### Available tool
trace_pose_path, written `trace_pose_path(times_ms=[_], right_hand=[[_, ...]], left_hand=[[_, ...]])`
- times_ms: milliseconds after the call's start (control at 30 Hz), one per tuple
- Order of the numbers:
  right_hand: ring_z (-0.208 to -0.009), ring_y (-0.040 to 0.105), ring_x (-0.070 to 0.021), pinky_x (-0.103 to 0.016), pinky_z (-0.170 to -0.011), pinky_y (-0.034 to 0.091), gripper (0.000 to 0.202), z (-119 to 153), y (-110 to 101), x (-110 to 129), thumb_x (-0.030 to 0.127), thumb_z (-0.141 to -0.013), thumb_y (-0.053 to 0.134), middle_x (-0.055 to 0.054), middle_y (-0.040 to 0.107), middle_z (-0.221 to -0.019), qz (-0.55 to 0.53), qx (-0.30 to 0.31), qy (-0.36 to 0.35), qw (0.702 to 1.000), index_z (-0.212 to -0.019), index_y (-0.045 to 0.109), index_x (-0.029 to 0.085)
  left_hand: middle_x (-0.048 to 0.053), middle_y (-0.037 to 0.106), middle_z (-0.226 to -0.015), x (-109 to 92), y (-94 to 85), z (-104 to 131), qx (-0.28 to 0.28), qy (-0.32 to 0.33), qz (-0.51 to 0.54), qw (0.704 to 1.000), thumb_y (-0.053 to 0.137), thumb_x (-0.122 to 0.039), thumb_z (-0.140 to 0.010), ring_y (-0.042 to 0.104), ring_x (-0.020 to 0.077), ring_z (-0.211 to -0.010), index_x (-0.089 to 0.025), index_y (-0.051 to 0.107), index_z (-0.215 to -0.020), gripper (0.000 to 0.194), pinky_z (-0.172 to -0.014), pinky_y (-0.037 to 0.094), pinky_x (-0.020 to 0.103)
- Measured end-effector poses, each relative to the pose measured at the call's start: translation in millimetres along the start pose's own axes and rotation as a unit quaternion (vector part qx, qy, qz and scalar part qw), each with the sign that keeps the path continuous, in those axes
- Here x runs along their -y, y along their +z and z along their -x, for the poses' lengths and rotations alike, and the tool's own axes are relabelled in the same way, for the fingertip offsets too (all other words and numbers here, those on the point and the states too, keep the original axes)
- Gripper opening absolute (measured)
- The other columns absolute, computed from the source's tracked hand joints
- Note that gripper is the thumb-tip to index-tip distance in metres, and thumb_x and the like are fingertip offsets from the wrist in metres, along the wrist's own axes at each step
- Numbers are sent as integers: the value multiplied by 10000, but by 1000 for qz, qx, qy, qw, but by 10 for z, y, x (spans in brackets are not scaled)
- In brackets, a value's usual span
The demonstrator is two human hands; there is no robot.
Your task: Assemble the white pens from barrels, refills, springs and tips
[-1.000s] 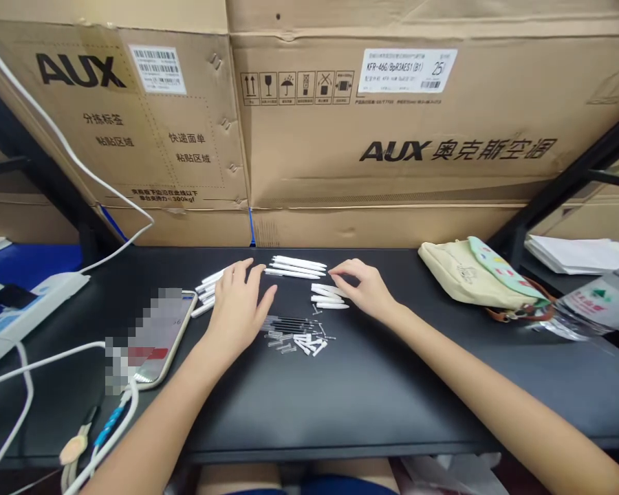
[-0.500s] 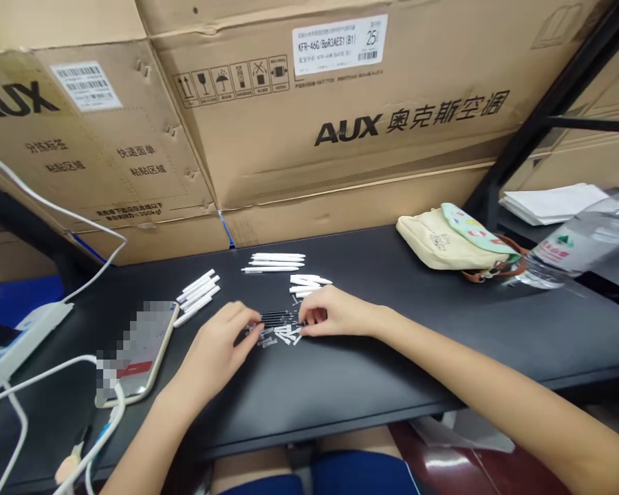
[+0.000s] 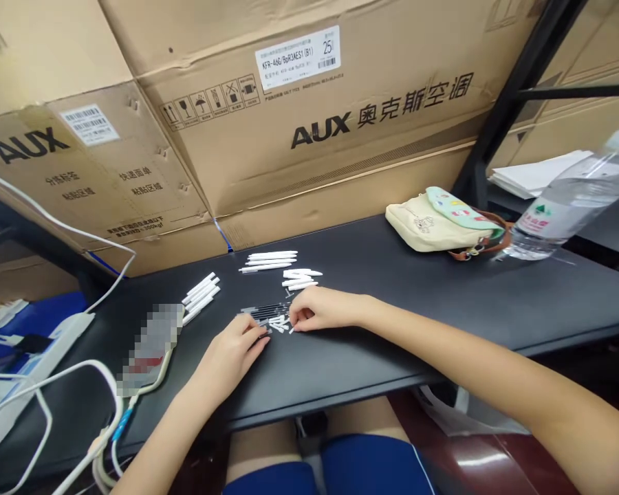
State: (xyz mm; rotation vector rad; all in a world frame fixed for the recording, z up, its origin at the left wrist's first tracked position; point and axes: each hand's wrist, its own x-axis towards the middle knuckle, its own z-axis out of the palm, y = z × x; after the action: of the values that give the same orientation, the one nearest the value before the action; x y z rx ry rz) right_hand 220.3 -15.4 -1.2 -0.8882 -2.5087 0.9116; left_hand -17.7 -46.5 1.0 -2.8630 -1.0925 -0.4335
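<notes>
My left hand (image 3: pixel 237 349) rests on the black table at the near left of a small pile of pen parts. Its thumb and fingertips come together over small clear pieces (image 3: pixel 267 331), and what lies between them is hidden. Opposite, my right hand (image 3: pixel 322 308) has curled fingers, with a small white piece (image 3: pixel 291 330) at the fingertips. Between the hands are small white parts (image 3: pixel 277 322) and a row of thin dark refills (image 3: pixel 263 311). White pen barrels (image 3: pixel 299 278) lie just beyond my right hand. Further back are several assembled-looking white pens (image 3: pixel 269 260).
More white tubes (image 3: pixel 201 297) lie at the left, beside a phone (image 3: pixel 152 350) with a cable. A power strip (image 3: pixel 41 378) stands at the left edge. At the right are a cream pouch (image 3: pixel 423 223) and a water bottle (image 3: pixel 557 203). Cardboard boxes (image 3: pixel 299 185) line the back.
The view has shifted. My left hand has drawn back from the refills towards the clear pieces, its thumb and fingers now closer together. My right hand stays by the white parts.
</notes>
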Motion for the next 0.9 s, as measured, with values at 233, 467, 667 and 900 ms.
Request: trace_pose_path(times_ms=[233,467,667,900], right_hand=[[-616,509,-102,-218,-589,395,84,69,-52,38,111,-811,551,-18,593,-707,12,-21,3,1000,-778,628,118],[-697,540,-120,-238,-616,435,76,77,-98,-42,198,-840,540,-28,600,-792,-72,-130,-5,989,-787,560,147],[-459,475,-71,-169,-360,343,215,-16,-54,-155,342,-771,635,42,519,-577,-284,-249,40,925,-755,542,149],[-518,538,-85,-220,-469,486,262,-52,4,-132,340,-637,766,2,605,-594,-390,-347,48,851,-723,661,115]], left_hand=[[62,592,-898,-136,-20,-16,36,-18,-38,998,343,-255,-946,590,165,-797,-169,606,-886,283,-685,499,274],[50,590,-888,-152,-140,-271,-25,-63,44,997,372,-294,-934,566,171,-833,-175,540,-891,210,-734,462,299],[12,636,-785,8,37,-619,-45,-79,195,977,445,-345,-906,569,132,-678,-164,562,-887,217,-613,438,248],[21,652,-795,39,210,-619,-90,-85,291,949,491,-319,-885,599,129,-732,-160,597,-903,192,-632,464,228]])
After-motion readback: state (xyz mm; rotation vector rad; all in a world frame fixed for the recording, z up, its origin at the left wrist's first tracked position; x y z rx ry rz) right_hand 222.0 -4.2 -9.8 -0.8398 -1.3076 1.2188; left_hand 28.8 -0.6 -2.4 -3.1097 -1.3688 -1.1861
